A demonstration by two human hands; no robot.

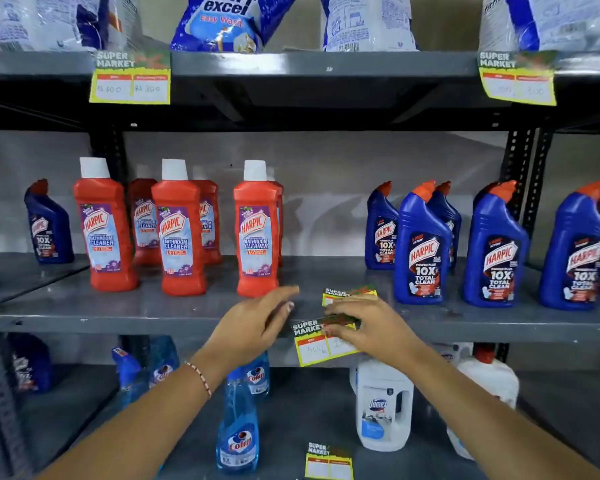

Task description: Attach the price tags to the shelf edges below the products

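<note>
A yellow "Super Market" price tag (313,350) hangs on the front edge of the middle grey shelf (118,323), between the red Harpic bottles (256,233) and the blue Harpic bottles (421,247). My right hand (371,327) lies over the tag's top right, with its fingers pressing it against the shelf edge. Just left of the tag is my left hand (253,327), fingers stretched out and apart, holding nothing. A second tag (349,294) lies flat on the shelf top behind my right hand.
Two tags (130,77) (518,77) hang from the top shelf edge under detergent bags (229,22). The lower shelf holds Colin spray bottles (238,431), a white Domex jug (383,407) and one loose tag (328,462).
</note>
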